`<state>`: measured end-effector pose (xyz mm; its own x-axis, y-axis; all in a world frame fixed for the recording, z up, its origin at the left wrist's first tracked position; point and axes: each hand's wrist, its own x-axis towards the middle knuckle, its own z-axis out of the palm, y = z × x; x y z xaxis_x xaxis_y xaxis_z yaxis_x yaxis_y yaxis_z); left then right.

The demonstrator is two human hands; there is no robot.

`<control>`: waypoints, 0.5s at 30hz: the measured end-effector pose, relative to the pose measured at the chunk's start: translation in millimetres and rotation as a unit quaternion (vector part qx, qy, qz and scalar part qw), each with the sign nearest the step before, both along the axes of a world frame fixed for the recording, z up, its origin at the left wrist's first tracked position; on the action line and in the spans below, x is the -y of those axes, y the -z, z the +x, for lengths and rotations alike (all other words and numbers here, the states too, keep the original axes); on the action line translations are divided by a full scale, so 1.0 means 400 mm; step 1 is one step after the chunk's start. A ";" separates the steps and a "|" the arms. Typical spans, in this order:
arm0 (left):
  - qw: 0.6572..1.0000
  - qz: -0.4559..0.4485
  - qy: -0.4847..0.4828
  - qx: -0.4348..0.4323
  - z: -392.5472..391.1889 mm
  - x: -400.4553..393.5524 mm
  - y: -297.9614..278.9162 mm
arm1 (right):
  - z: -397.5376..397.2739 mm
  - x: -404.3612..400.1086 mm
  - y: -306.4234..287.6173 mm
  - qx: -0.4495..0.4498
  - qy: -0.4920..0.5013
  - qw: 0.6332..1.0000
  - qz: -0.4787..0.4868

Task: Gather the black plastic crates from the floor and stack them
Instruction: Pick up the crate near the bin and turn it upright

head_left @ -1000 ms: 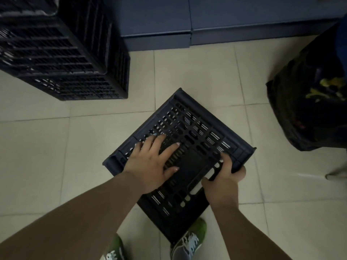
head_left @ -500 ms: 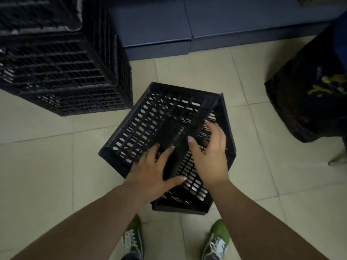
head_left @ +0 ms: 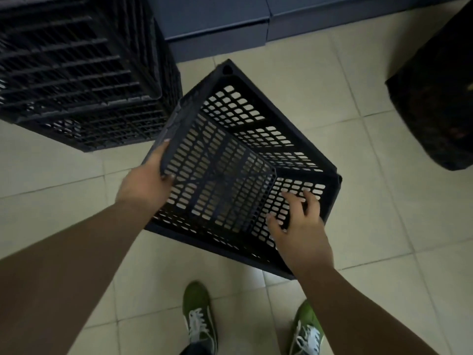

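A black perforated plastic crate [head_left: 258, 129] is held above the tiled floor in the middle of the view, tilted with its open side facing me. My left hand [head_left: 147, 184] grips the crate's left wall, thumb inside and fingers outside. My right hand [head_left: 298, 222] lies spread against the slotted wall at the crate's lower right, fingers pressed on the grid. A stack of black crates [head_left: 76, 73] stands at the upper left, just left of the held crate.
Dark blue cabinet bases [head_left: 217, 29] run along the back. A black bag [head_left: 435, 103] sits on the floor at the right. My two green shoes [head_left: 199, 321] are on the beige tiles below the crate.
The crate went from lying bottom-up on the floor to raised and turned open side toward me. My left hand shifted from its bottom to the left wall; my right moved to the lower right wall.
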<state>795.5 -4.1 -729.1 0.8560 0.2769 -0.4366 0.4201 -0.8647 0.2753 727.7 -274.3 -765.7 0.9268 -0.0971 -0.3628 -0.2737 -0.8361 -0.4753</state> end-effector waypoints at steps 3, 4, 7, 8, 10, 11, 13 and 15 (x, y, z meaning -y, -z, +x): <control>0.996 0.005 -0.084 0.024 -0.031 -0.029 0.058 | -0.009 0.015 0.035 -0.025 -0.056 0.997 -0.049; 0.994 0.003 -0.106 0.020 -0.048 -0.033 0.077 | -0.014 0.019 0.049 -0.032 -0.077 0.994 -0.066; 0.982 -0.004 -0.189 -0.007 -0.105 -0.045 0.152 | -0.021 0.027 0.097 -0.045 -0.112 0.988 -0.095; 0.975 0.009 -0.219 -0.022 -0.123 -0.052 0.183 | -0.022 0.026 0.113 -0.049 -0.116 0.987 -0.098; 0.965 0.058 -0.252 -0.047 -0.161 -0.080 0.253 | -0.023 0.028 0.146 -0.058 -0.126 0.985 -0.099; 0.963 0.076 -0.251 -0.063 -0.183 -0.092 0.286 | -0.024 0.030 0.160 -0.057 -0.134 0.984 -0.098; 0.961 0.081 -0.245 -0.101 -0.234 -0.098 0.347 | -0.029 0.037 0.192 -0.052 -0.157 0.980 -0.107; 0.954 0.063 -0.263 -0.131 -0.287 -0.085 0.397 | -0.033 0.048 0.217 -0.063 -0.168 0.976 -0.122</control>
<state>680.8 30.0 -888.0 0.4511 0.7020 -0.5511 0.8449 -0.5349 0.0102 714.4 -293.5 -852.7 0.8707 0.1072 -0.4800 -0.0076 -0.9729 -0.2310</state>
